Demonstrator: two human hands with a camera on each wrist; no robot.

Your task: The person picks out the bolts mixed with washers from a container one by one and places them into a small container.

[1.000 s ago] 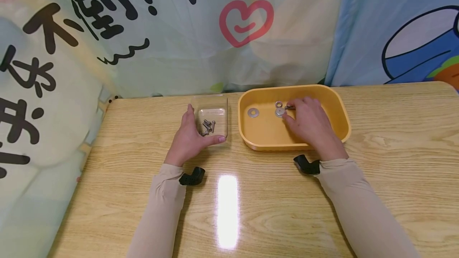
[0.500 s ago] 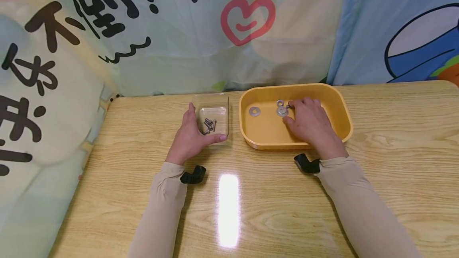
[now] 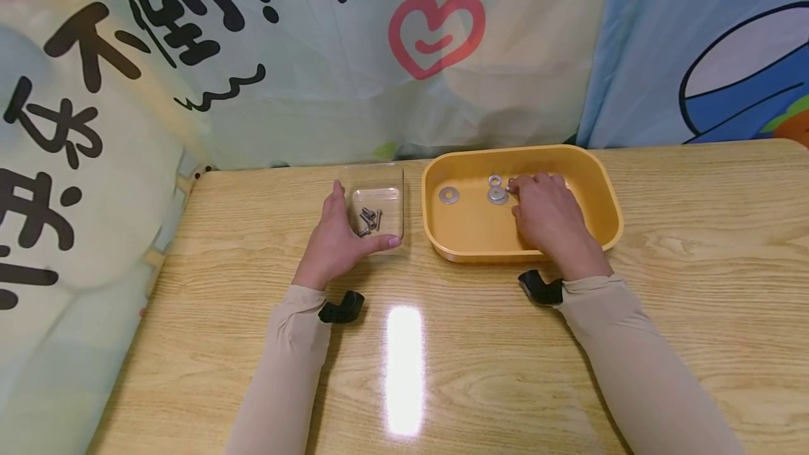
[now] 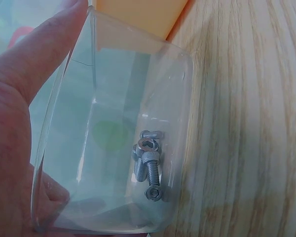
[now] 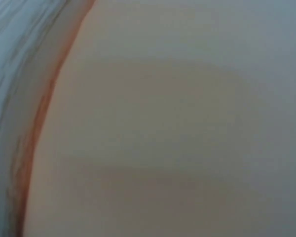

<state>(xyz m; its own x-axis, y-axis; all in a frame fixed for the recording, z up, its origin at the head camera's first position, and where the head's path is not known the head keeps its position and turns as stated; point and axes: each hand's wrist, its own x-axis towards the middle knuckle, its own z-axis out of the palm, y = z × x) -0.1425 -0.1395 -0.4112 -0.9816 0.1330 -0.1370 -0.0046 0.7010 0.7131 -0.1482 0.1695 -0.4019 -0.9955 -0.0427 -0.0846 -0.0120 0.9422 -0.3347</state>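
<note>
My left hand (image 3: pixel 335 241) holds a clear plastic box (image 3: pixel 390 181) by its near left corner, the thumb along the near side. Inside lie several socket-head screws (image 4: pixel 150 165), heaped on the box floor. Reaching into a yellow tray (image 3: pixel 468 256), my right hand (image 3: pixel 550 213) has its fingers bent down and seems to pinch a small screw (image 3: pixel 510 191), mostly covered by the fingertips. Just left of these fingertips are a large washer (image 3: pixel 497 195) with a smaller piece on it and a small ring washer (image 3: pixel 495 180). The right wrist view is blurred and shows no fingers.
Another flat washer (image 3: pixel 449 195) lies on the tray's left side. The box stands left of the tray on a wooden table (image 3: pixel 480 364), with a narrow gap between. A printed cloth (image 3: pixel 505 55) hangs behind the table's far edge.
My right thumb has drawn in toward the fingers, and less of the screw shows beside them. The left hand and the box stay put; the head view shifts slightly.
</note>
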